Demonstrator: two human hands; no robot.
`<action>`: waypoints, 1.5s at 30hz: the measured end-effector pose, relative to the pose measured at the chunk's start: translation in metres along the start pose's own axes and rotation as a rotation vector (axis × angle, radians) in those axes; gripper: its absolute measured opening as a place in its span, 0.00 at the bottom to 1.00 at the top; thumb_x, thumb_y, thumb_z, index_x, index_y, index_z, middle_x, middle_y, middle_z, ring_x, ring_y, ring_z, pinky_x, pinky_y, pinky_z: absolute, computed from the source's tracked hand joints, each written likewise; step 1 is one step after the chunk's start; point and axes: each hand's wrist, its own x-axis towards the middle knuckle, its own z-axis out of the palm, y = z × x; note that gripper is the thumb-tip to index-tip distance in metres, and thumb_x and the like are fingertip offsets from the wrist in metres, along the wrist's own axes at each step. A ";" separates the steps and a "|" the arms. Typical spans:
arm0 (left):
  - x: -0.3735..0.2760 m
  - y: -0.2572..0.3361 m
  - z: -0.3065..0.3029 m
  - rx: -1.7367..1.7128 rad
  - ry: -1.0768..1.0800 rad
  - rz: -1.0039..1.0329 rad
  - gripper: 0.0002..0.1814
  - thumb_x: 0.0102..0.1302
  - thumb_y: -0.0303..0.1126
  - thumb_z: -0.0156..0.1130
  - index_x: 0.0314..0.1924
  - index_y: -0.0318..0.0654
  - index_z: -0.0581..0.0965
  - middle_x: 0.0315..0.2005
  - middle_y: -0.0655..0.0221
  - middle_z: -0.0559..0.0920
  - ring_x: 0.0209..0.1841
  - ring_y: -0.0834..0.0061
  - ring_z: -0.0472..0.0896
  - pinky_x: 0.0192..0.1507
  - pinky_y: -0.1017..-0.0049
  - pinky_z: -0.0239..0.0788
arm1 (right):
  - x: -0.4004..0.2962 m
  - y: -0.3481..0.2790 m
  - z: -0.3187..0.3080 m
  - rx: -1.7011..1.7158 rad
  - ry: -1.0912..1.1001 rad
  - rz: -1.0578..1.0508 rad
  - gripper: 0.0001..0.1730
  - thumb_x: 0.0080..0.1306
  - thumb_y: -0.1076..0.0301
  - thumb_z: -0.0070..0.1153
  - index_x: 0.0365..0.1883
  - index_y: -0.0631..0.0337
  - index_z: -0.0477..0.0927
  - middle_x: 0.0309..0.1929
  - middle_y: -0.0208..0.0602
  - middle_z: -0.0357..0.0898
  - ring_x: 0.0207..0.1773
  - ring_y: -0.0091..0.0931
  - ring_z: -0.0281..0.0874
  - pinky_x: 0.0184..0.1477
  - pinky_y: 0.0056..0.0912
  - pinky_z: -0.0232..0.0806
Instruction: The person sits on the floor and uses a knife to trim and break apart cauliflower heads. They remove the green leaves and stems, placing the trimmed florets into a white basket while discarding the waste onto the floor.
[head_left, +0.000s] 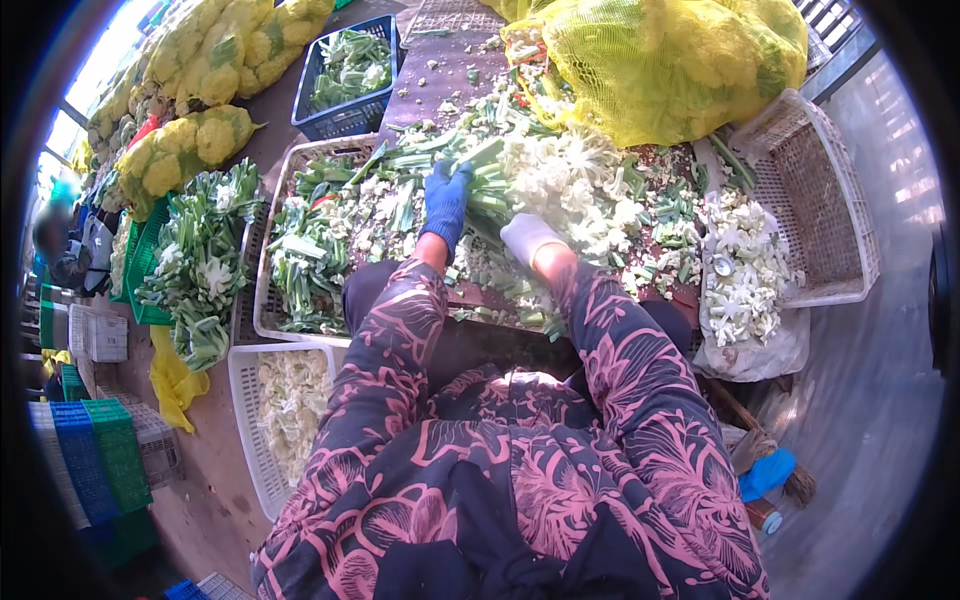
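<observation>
On a low table (469, 293) strewn with cauliflower scraps, my left hand (445, 196), in a blue knit glove, rests on a bunch of green cauliflower stalks and leaves (486, 180), fingers spread over its left side. Whether it grips them cannot be told. My right hand (529, 236), in a white glove, is just below and right of the stalks; its fingers are blurred, and anything in them cannot be made out. A pile of cut white cauliflower florets (577, 172) lies beyond and right of it. A yellow mesh bag of cauliflower (667, 67) stands at the table's far right.
Left of the table are a crate of leaves (262, 300), a white basket of florets (244, 420) and a blue crate (341, 112). Rightward lie a bag of florets (750, 360) and a tipped white crate (851, 187). A person (64, 240) is at far left.
</observation>
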 end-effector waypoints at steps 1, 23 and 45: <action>-0.003 0.008 0.000 -0.009 0.026 -0.035 0.23 0.62 0.40 0.62 0.51 0.31 0.73 0.42 0.60 0.79 0.41 0.73 0.75 0.45 0.74 0.67 | 0.007 0.015 0.016 -0.055 0.060 -0.059 0.11 0.59 0.72 0.53 0.40 0.65 0.81 0.35 0.51 0.81 0.40 0.43 0.81 0.41 0.43 0.74; -0.039 -0.031 -0.047 -0.235 0.184 -0.029 0.16 0.70 0.40 0.54 0.45 0.35 0.79 0.37 0.68 0.80 0.37 0.78 0.77 0.43 0.77 0.69 | -0.038 -0.030 0.013 0.900 0.337 0.379 0.25 0.63 0.58 0.48 0.53 0.66 0.72 0.33 0.50 0.79 0.29 0.35 0.78 0.38 0.37 0.71; -0.020 -0.060 -0.031 -0.427 0.361 0.125 0.11 0.62 0.31 0.57 0.41 0.32 0.78 0.35 0.68 0.81 0.37 0.80 0.76 0.43 0.80 0.67 | 0.020 -0.039 -0.043 0.463 -0.155 0.414 0.18 0.59 0.71 0.51 0.47 0.66 0.80 0.49 0.55 0.78 0.55 0.47 0.76 0.56 0.46 0.68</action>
